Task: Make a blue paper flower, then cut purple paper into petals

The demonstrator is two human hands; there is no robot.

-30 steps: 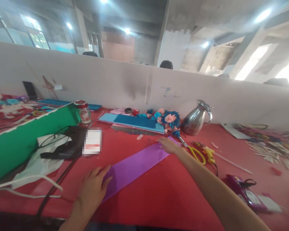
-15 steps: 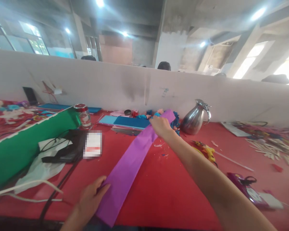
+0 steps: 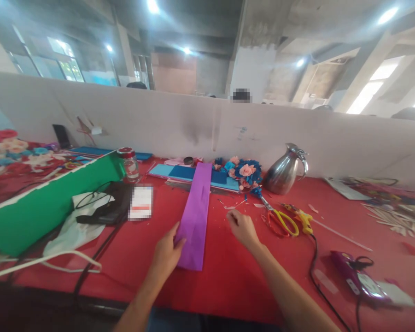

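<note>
Near the bench's front edge, the left hand pinches a purple strip, likely positioning it; the right hand curls closed; next needs lightness.

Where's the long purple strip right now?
In the head view, the purple strip lies near the middle, with the left hand at its left edge and its far end over the blue sheets.

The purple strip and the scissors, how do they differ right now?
The strip is plain purple; the scissors show metal blades and a yellow handle. The strip is a long band, far larger than the scissors. The left hand touches the strip, but no hand touches the scissors.
</note>
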